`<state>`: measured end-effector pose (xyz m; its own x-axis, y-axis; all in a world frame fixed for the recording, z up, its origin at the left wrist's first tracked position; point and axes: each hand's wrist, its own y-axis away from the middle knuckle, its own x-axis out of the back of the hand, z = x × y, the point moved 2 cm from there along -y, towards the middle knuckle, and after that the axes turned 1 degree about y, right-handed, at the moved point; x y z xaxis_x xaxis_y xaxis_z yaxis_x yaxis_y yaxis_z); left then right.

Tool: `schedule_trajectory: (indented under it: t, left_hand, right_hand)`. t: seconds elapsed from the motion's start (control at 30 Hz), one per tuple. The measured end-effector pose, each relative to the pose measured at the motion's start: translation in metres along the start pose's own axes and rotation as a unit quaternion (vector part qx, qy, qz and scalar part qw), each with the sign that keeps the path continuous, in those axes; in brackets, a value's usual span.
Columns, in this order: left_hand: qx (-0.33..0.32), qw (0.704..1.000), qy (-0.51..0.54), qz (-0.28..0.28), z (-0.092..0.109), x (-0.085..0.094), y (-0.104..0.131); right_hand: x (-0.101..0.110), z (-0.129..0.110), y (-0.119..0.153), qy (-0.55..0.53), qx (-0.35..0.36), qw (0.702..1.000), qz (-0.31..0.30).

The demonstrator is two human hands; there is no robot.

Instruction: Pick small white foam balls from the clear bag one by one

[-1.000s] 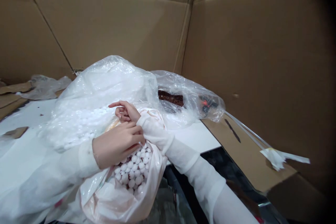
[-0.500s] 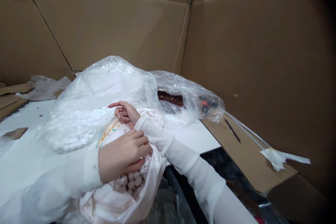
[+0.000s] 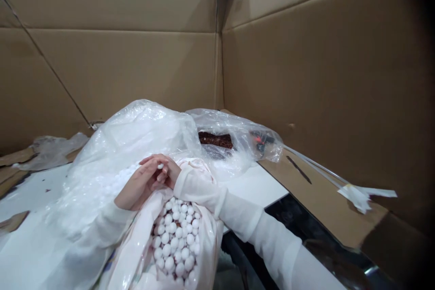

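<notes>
My left hand and my right hand meet above the far rim of an open white plastic bag. Between their fingers shows a small white ball, with my left fingers closed at it. My right fingers are curled in, and what else they hold, if anything, is hidden behind the left hand. Many white balls of differing sizes fill the bag's mouth, just below my wrists. Beyond the hands lies a large clear plastic bag with white contents.
Another clear bag lies behind, near a dark brown textured piece and a red-and-black object. To the right, a dark pen-like stick and white strips rest on cardboard. Tall cardboard walls stand around the white tabletop.
My left hand has moved up and away from the balls in the bag to meet my right hand. More balls now show. The view has tilted upward.
</notes>
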<state>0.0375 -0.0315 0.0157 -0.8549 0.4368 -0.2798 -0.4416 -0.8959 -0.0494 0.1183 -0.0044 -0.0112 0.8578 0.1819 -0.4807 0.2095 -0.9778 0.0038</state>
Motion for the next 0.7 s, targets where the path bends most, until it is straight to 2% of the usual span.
schedule_trajectory:
  t: [0.1,0.17,0.27,0.33,0.4,0.5,0.6,0.7]
  left_hand:
    - [-0.041,0.993,0.093,0.052,-0.003,0.016,-0.006]
    - [-0.094,0.985,0.118,0.086,-0.003,0.028,-0.008]
    - [-0.136,0.974,0.129,0.128,-0.006,0.042,-0.011]
    - [-0.137,0.973,0.125,0.135,-0.008,0.046,-0.012]
    - [-0.132,0.976,0.110,0.132,-0.010,0.046,-0.012]
    - [-0.128,0.980,0.082,0.130,-0.010,0.043,-0.011]
    - [-0.120,0.982,0.071,0.127,-0.009,0.042,-0.009]
    - [-0.113,0.983,0.075,0.127,-0.010,0.043,-0.009]
  right_hand:
    - [-0.001,0.003,-0.005,-0.048,-0.023,0.998,-0.026]
    - [-0.002,0.002,-0.005,-0.052,0.027,0.998,-0.018]
    - [-0.003,-0.002,0.000,0.043,0.139,0.989,0.014]
    - [-0.003,-0.006,0.006,0.156,0.234,0.960,0.014]
    - [-0.005,-0.008,0.010,0.281,0.305,0.910,-0.014]
    - [-0.003,-0.007,0.012,0.391,0.350,0.851,-0.028]
    - [0.000,-0.006,0.011,0.432,0.360,0.827,-0.011]
    - [0.002,-0.004,0.011,0.441,0.375,0.815,0.002]
